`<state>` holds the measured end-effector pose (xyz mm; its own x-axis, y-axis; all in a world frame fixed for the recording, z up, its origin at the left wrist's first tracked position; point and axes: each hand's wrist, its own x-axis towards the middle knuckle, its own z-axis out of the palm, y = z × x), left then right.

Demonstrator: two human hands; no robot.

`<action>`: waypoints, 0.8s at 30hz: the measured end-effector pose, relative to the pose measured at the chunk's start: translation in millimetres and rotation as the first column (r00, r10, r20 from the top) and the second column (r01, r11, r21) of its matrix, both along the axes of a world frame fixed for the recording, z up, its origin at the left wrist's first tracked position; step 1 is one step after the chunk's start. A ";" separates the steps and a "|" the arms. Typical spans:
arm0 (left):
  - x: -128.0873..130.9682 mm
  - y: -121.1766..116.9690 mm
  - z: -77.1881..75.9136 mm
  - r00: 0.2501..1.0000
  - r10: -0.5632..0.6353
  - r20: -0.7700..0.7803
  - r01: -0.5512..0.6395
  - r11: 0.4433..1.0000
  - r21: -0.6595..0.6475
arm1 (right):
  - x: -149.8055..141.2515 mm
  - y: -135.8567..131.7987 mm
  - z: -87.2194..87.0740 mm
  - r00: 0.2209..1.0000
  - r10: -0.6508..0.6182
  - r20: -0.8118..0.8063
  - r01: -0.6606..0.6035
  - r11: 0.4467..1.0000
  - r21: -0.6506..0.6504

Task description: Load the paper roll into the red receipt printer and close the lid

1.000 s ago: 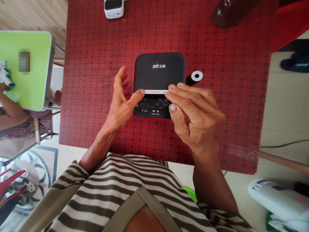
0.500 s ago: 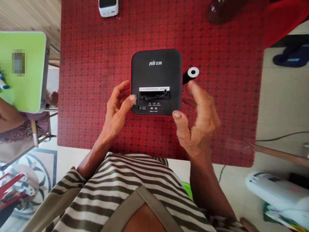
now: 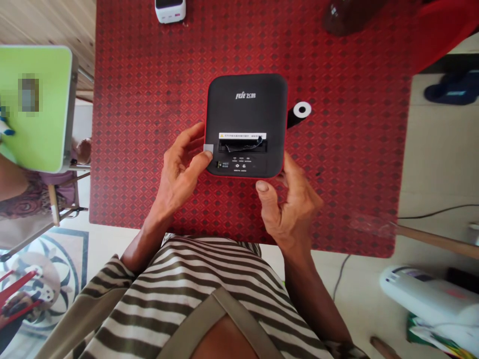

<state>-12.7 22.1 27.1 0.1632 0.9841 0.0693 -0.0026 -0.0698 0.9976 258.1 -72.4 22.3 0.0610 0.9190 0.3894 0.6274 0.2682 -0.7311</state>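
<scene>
A black receipt printer (image 3: 247,112) with red sides faces me over the table, its paper slot toward me and a dark torn strip of film in the slot. My left hand (image 3: 181,167) holds its left near corner, the thumb on a small grey label and the fingers behind the side. At the right near corner is my right hand (image 3: 290,204), thumb raised and apart, fingertips partly hidden behind the printer's edge. Whether they bear its weight I cannot tell. Just beyond its right side stands a paper roll (image 3: 301,110) with a white end and black side.
The red patterned table (image 3: 149,89) carries a small white device (image 3: 171,12) at the far left and a dark brown object (image 3: 339,20) at the far right. On the left, a person's arm (image 3: 13,149) shows by a green table (image 3: 45,134). A cable (image 3: 342,276) lies on the floor.
My right hand has moved left, and its fingers have gone from beside the paper roll to the printer's right near corner. The printer has shifted slightly right, with my left hand still on it.
</scene>
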 end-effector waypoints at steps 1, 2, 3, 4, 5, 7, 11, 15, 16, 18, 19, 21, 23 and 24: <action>-0.5 1.1 -0.4 1.000 -0.001 0.002 0.001 1.000 -0.004 | -0.6 0.6 0.3 1.000 -0.013 0.012 0.013 1.000 0.009; -0.4 2.0 -1.3 1.000 -0.003 0.006 0.003 1.000 -0.009 | -1.7 1.6 0.7 0.999 -0.029 0.028 0.028 0.999 0.027; 0.1 2.7 -2.5 1.000 -0.005 0.010 0.005 1.000 -0.012 | -2.9 2.7 1.0 0.998 -0.044 0.046 0.041 0.998 0.057; 1.1 3.1 -3.9 1.000 -0.002 0.012 0.003 1.000 -0.018 | -4.1 3.8 1.1 0.997 -0.053 0.061 0.047 0.995 0.090; 2.6 3.2 -5.3 1.000 0.007 0.012 -0.007 1.000 -0.025 | -5.1 4.7 1.1 0.996 -0.055 0.068 0.047 0.992 0.115; 6.2 2.6 -7.0 0.999 0.036 0.001 -0.036 0.999 -0.034 | -5.7 5.6 0.7 0.998 -0.038 0.054 0.031 0.992 0.121; 13.3 -0.2 -3.9 0.998 0.067 -0.005 -0.067 0.997 -0.029 | -4.0 4.2 -0.9 1.000 -0.023 0.020 0.022 0.998 0.065; 19.4 -2.6 3.6 0.995 0.097 -0.026 -0.098 0.994 -0.046 | -5.4 3.5 -1.3 0.998 -0.045 0.045 0.041 0.995 0.092; 21.1 -3.0 5.4 0.993 0.112 -0.035 -0.113 0.992 -0.051 | -6.5 3.6 -1.2 0.998 -0.050 0.038 0.046 0.994 0.099; 24.1 -3.6 9.3 0.990 0.135 -0.041 -0.138 0.988 -0.064 | -9.4 4.0 -1.3 0.997 -0.066 0.026 0.063 0.992 0.110; 25.3 -3.9 11.5 0.989 0.143 -0.038 -0.145 0.987 -0.067 | -10.8 4.3 -1.6 0.997 -0.076 0.027 0.072 0.991 0.116; 26.7 -4.8 16.2 0.989 0.143 -0.035 -0.146 0.986 -0.086 | -13.0 5.1 -2.8 0.996 -0.087 0.033 0.082 0.988 0.133; 26.6 -6.2 20.9 0.990 0.132 -0.039 -0.136 0.984 -0.111 | -13.1 6.0 -4.0 0.995 -0.088 0.036 0.082 0.984 0.155; 26.0 -7.1 22.7 0.991 0.127 -0.041 -0.131 0.984 -0.118 | -12.0 6.6 -3.8 0.995 -0.088 0.042 0.080 0.982 0.169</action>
